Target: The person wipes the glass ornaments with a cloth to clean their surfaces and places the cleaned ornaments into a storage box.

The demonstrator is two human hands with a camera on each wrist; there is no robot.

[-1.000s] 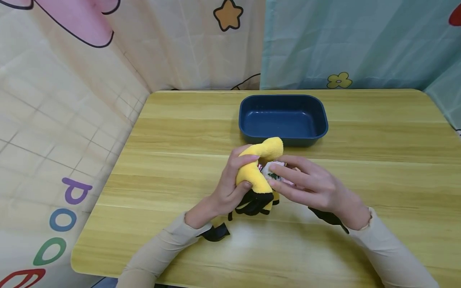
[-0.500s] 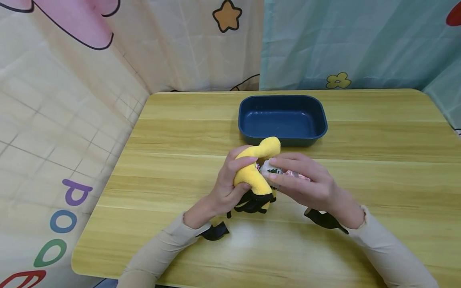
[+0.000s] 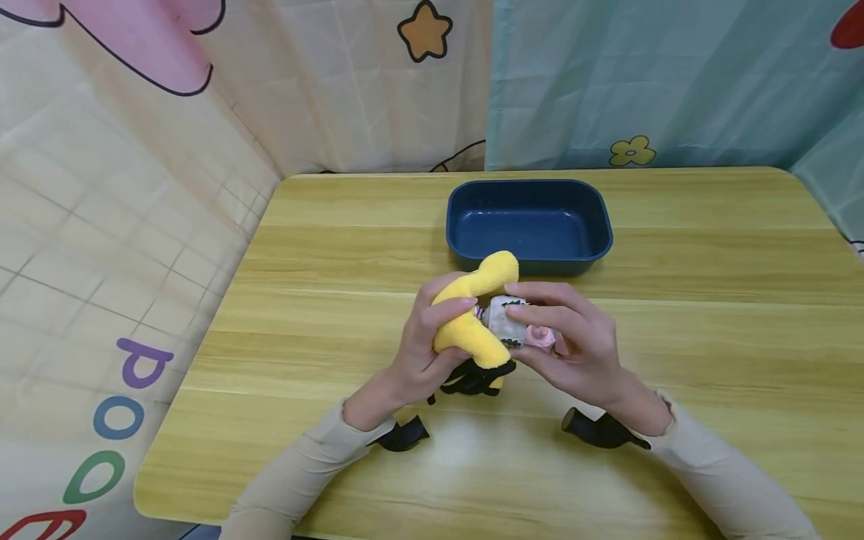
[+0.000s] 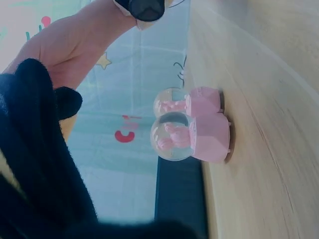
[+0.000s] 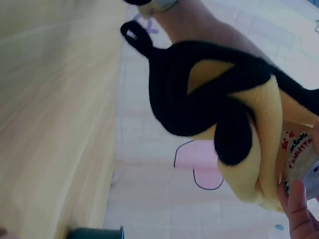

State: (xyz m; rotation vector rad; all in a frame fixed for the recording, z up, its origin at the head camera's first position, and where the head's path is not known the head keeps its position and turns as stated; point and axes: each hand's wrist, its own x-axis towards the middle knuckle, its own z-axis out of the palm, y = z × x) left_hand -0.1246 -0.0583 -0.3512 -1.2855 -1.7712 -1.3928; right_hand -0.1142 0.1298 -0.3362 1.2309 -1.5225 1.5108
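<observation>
- The left hand [image 3: 421, 352] grips the yellow plush toy [image 3: 472, 315] above the worktop [image 3: 324, 300]; its fingers [image 3: 454, 304] are curled over the yellow body, with the thumb underneath near the toy's black end.
- The right hand [image 3: 574, 345] pinches a small white and pink object [image 3: 516, 328], its fingers [image 3: 540, 291] clamped over the top and the thumb below. That object touches the plush on the side facing the left hand's fingertips.
- Compared with a second ago, the right hand has turned palm-up and drawn the small object further out from the plush, so more of its white body and pink end shows. It looks like a separation of the two things is under way, though whether they are fully apart cannot be told.
- The plush has also risen a little and now overlaps the near rim of the blue tray [image 3: 529, 225], which lies beyond both sets of fingers.
- In the left wrist view, a pair of pink domed figurines [image 4: 192, 132] stands on the worktop beyond the toy's black fabric.
- Each wrist wears a black strap [image 3: 601, 431].
</observation>
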